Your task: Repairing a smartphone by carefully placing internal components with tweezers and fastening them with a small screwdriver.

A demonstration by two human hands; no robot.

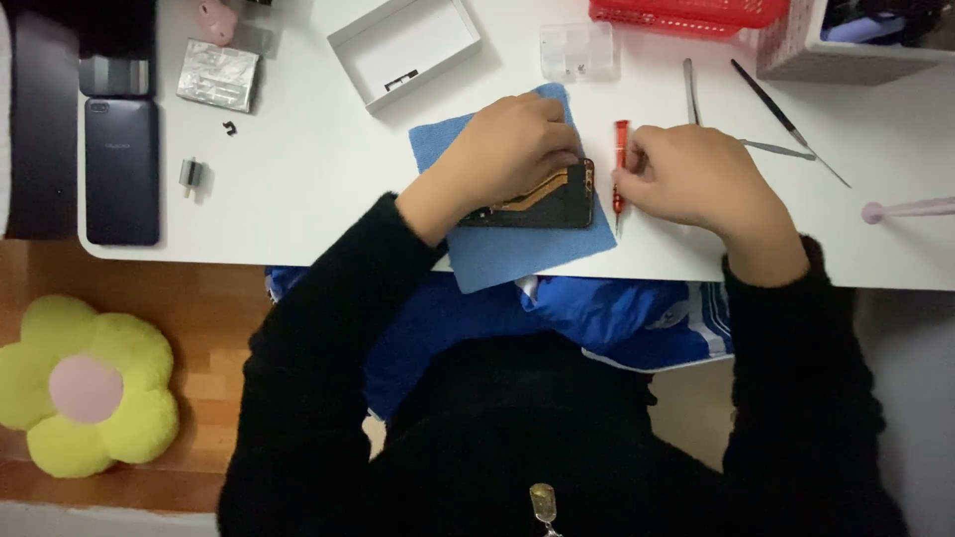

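Right hand's (696, 179) grip half-hides red screwdriver (620, 164); left hand (512, 149) covers phone (542, 204).

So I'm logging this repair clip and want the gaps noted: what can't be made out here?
Head view only:
- Opened phone: mostly covered by the left hand.
- Red screwdriver: the right hand hides the grip on it; tip too small.
- Clear parts tray: contents too small.
- Red basket: cut off by the top edge.

opened black phone (542, 204) flat on blue cloth (517, 249), red screwdriver (620, 164) alongside
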